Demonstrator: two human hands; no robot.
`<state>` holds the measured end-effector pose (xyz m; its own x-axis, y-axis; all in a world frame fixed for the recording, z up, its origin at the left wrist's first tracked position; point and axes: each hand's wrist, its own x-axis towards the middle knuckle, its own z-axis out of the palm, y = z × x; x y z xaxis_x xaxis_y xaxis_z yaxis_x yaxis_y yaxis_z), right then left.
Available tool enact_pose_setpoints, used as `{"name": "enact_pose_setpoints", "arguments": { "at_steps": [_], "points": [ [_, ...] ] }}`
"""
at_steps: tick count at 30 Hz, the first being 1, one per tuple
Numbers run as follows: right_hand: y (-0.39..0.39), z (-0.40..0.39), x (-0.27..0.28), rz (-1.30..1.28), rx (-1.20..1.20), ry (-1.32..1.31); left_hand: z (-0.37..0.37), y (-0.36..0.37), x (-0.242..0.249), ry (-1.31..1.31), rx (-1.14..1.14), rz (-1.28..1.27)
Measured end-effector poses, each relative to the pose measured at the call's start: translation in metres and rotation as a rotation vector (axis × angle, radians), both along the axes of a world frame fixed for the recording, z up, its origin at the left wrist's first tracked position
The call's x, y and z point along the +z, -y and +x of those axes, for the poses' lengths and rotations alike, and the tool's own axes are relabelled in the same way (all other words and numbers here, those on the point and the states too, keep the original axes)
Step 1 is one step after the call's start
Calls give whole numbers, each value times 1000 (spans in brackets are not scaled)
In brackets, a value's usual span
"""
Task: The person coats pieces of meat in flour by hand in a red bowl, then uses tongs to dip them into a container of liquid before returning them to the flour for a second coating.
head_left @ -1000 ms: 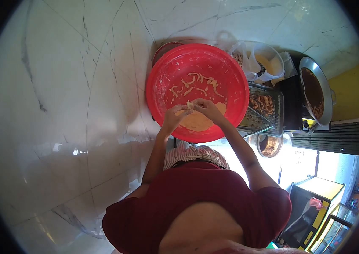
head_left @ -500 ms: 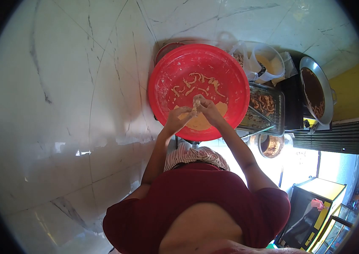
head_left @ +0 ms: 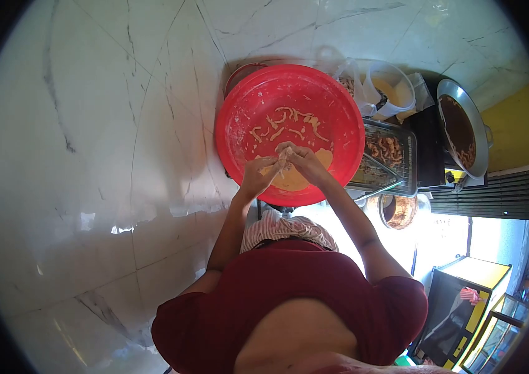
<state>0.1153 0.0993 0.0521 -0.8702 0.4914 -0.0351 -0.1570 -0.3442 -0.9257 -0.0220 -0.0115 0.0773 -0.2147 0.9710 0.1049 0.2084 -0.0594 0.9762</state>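
Observation:
A wide red basin [head_left: 233, 118] holds a heap of pale yellow-tan flour [head_left: 292, 181] on the side close to my body. Several flour-coated strips [head_left: 296, 115] lie in a loose arc across its far half; what food they are I cannot make out. Above the flour, my left hand [head_left: 261, 175] and my right hand [head_left: 304, 162] meet fingertip to fingertip. Both pinch a small whitish floured strip [head_left: 284, 158], partly hidden by the fingers. White flour dusts the fingers of both hands.
Right of the basin stands a wire-rack tray [head_left: 408, 162] with browned fried pieces [head_left: 386, 149] and tongs [head_left: 386, 189]. A white tub of yellowish liquid [head_left: 395, 93] is behind it. Farther right sits a large pan of dark oil [head_left: 455, 128]. A marble-patterned wall [head_left: 108, 124] rises opposite.
My right hand has shifted slightly left and down, and the fingers of both hands are closer together around the strip. The strips lying in the basin stay as they were.

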Motion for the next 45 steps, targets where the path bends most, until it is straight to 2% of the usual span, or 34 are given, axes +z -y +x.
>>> {"name": "enact_pose_setpoints", "arguments": {
  "at_steps": [7,13,16,18,22,25,28,31,34,37,40,42,45],
  "points": [
    [-6,2,-17,233,-111,-46,5,-3,-1,-81,-22,-41],
    [2,2,7,-128,-63,38,2,-4,-5,-54,21,-37],
    [-1,5,-7,67,-28,16,2,-6,-7,-38,-10,-67],
    [-2,5,-13,77,-102,28,5,-5,0,22,-41,-110],
    [-5,2,-10,116,-183,39,5,-7,-7,-52,-57,-126],
    [0,5,12,-249,-63,6,5,-7,-7,-45,-34,-108],
    [-2,8,-3,77,-37,44,4,-7,-13,-4,-29,-89],
    [-4,8,-13,122,-141,137,6,-8,-15,38,-56,-88],
    [-3,4,-8,80,-193,81,6,-8,-12,4,-62,-169],
    [0,5,12,-125,-83,59,6,-7,-13,0,-33,-144],
    [-2,6,-5,81,-36,66,5,-8,-16,63,-30,-105],
    [-2,5,-12,149,-117,88,4,-8,-20,154,-46,-105],
    [-3,5,-11,196,-158,124,3,-7,-16,83,-79,-201]
  ]
}}
